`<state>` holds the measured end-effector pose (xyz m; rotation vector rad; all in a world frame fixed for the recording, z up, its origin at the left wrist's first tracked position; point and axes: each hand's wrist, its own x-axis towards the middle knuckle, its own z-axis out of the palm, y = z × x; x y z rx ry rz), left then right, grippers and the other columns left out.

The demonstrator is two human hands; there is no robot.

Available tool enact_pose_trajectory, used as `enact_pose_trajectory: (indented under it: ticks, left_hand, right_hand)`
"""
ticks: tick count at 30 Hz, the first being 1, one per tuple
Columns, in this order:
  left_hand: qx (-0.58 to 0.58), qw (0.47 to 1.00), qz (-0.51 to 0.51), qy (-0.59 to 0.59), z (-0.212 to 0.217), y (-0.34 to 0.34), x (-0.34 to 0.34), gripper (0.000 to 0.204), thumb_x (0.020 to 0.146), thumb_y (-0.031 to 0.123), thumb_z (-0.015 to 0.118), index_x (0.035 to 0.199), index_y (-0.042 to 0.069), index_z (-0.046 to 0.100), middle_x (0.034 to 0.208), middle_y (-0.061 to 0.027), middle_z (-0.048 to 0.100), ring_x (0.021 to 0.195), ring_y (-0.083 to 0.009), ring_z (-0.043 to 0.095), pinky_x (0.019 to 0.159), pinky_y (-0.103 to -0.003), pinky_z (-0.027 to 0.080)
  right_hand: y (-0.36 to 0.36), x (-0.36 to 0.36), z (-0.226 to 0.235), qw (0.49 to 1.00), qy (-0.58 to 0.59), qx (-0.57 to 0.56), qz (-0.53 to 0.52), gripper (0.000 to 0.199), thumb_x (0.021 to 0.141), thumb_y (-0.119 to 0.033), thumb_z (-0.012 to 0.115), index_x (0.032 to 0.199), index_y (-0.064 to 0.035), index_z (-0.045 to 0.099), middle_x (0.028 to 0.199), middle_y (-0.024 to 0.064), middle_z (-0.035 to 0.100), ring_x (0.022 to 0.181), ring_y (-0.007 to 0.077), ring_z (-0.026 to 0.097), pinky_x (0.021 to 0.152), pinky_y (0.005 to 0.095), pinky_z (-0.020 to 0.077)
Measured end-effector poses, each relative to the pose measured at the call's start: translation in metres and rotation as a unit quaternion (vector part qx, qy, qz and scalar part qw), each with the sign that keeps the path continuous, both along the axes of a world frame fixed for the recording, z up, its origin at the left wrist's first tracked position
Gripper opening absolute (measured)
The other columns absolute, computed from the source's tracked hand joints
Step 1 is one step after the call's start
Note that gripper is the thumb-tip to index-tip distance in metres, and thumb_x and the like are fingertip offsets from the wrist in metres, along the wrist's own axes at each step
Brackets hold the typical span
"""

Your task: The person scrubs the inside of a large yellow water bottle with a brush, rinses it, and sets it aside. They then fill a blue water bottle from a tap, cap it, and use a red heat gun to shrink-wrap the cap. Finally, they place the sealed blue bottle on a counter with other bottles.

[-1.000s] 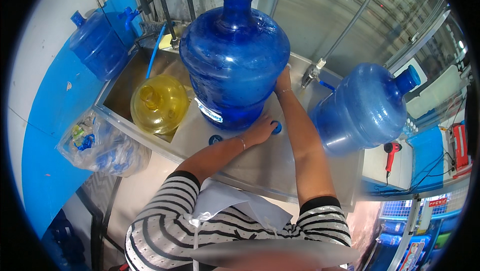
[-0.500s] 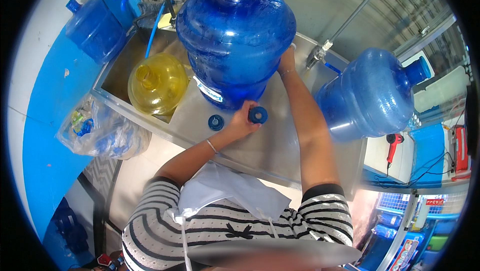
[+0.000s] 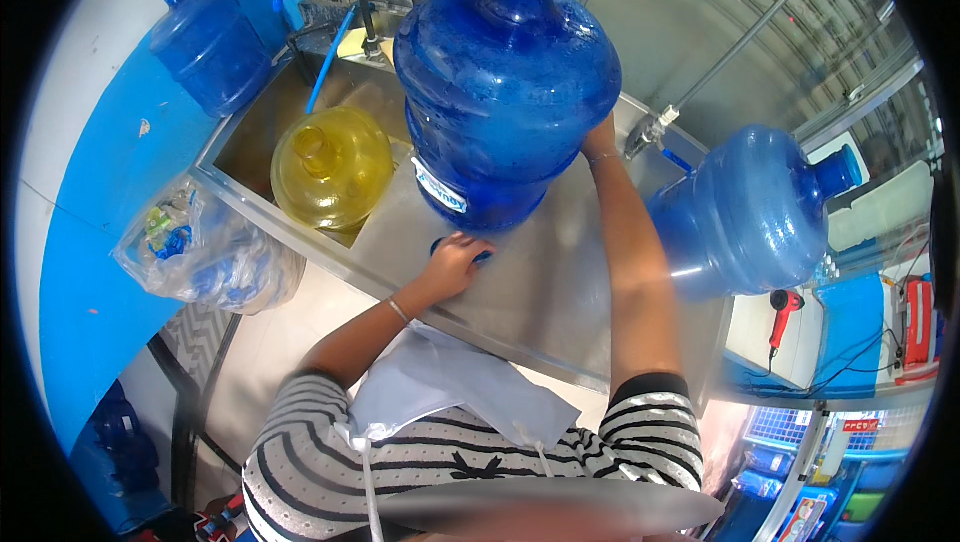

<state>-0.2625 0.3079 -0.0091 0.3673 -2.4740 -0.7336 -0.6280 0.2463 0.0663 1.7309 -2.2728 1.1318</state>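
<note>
A large blue water jug (image 3: 505, 82) stands upright on the steel counter (image 3: 530, 292), its neck running up to the top edge of view. My right hand (image 3: 602, 137) reaches behind the jug's right side; its fingers are hidden. In front of the jug's base, my left hand (image 3: 457, 262) is low at the counter with fingers curled round a blue cap (image 3: 484, 256). More blue, apparently a second cap (image 3: 437, 245), shows past the hand's left side, mostly covered. A label (image 3: 440, 188) sits low on the jug, left of centre.
Left of the jug, a yellow jug (image 3: 335, 167) stands in the sink basin. A paler blue jug (image 3: 745, 212) lies tilted at right, near a valve pipe (image 3: 655, 129). Another blue jug (image 3: 212, 47) is far left. A plastic bag (image 3: 215, 252) hangs beside the counter; a red heat gun (image 3: 785, 317) lies right.
My left hand has moved a little left with the cap, onto the spot where the other cap lay in plain view. My right hand stays by the jug. The whole view has shifted slightly.
</note>
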Motion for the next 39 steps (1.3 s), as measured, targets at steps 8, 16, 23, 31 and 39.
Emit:
enact_pose_trajectory:
  ticks: [8,16,23,31,39]
  left_hand:
    - [0.119,0.986,0.116,0.005,-0.021,-0.011,0.059,0.04,0.073,-0.01,0.056,0.108,0.006,0.062,0.101,-0.0176,0.066,0.095,-0.0396,0.062,0.083,-0.045,0.051]
    - [0.265,0.947,0.165,0.078,0.0,-0.037,0.09,0.041,0.081,-0.005,0.049,0.117,0.007,0.062,0.098,-0.0175,0.068,0.089,-0.0296,0.067,0.083,-0.037,0.052]
    - [0.346,0.925,0.146,0.05,0.03,-0.06,0.076,0.038,0.088,-0.003,0.045,0.122,0.005,0.059,0.094,-0.007,0.064,0.086,-0.0155,0.06,0.084,-0.028,0.048]
    - [0.448,0.879,0.106,0.122,0.042,-0.093,0.054,0.034,0.095,0.005,0.045,0.126,0.007,0.06,0.099,-0.0013,0.062,0.091,-0.0104,0.062,0.077,-0.028,0.05]
    - [0.652,0.743,0.085,0.122,0.078,-0.106,0.06,0.035,0.099,0.004,0.043,0.132,0.007,0.056,0.104,-0.0034,0.06,0.097,-0.0129,0.062,0.079,-0.035,0.059]
  right_hand:
    - [-0.011,-0.007,0.015,0.996,-0.054,-0.031,0.056,0.034,0.083,-0.024,0.06,0.113,-0.0106,0.067,0.119,0.0163,0.065,0.109,0.0377,0.059,0.094,0.0457,0.0435]
    - [-0.013,-0.011,0.024,0.995,-0.075,-0.037,0.05,0.034,0.083,-0.024,0.06,0.113,-0.0106,0.067,0.12,0.0163,0.064,0.109,0.0372,0.059,0.095,0.0456,0.0434]
    - [-0.003,-0.007,0.02,0.996,-0.069,-0.05,0.034,0.035,0.082,-0.024,0.06,0.113,-0.0106,0.067,0.12,0.0163,0.064,0.11,0.0368,0.059,0.095,0.0456,0.0433]
    - [0.02,0.012,-0.001,0.997,0.005,-0.079,-0.005,0.035,0.082,-0.024,0.06,0.114,-0.0106,0.067,0.121,0.0162,0.064,0.11,0.0363,0.059,0.095,0.0455,0.0432]
    - [0.029,0.034,-0.015,0.963,0.253,-0.036,-0.082,0.038,0.083,-0.025,0.058,0.117,-0.0096,0.066,0.124,0.0136,0.064,0.117,0.0335,0.056,0.098,0.044,0.0418]
